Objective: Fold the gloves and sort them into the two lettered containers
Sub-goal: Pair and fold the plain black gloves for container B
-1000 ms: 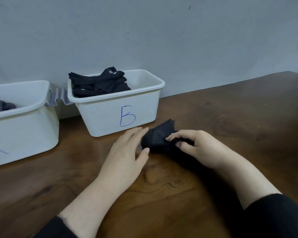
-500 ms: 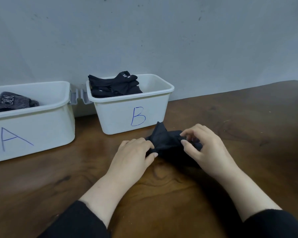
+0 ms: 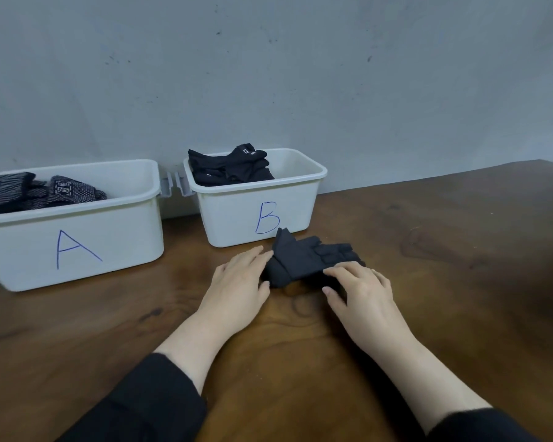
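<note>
— What sits in the two tubs?

— Container A [image 3: 77, 237], the white tub at about ten o'clock from the hands, holds grey-and-black knitted gloves [image 3: 45, 193] with a woven patch on one of them. They lie piled toward its left half. Container B [image 3: 256, 215], at twelve o'clock, holds a stack of plain black gloves [image 3: 230, 169] pushed to its left side, with a small white label showing on the top one; its right half shows bare white wall. The two tubs stand side by side against the grey wall [image 3: 300, 74], grey clips on their facing ends almost meeting.

— And the glove being worked on?

— A black glove [image 3: 304, 260] lies on the brown wooden desk [image 3: 444, 282], just in front of container B, its cuff end poking up over the base of the blue letter. It looks partly folded: the cuff part lies doubled to the left, the short finger stubs point toward three o'clock.

— The hands?

— The left hand [image 3: 240, 288] lies flat with fingers straight, tips touching the glove's left edge. The right hand [image 3: 361, 295] rests on the glove's near right corner, fingers lightly bent and pressing down; whether it pinches the cloth, I cannot tell. Both wrists come out of black sleeves [image 3: 147, 403].
</note>
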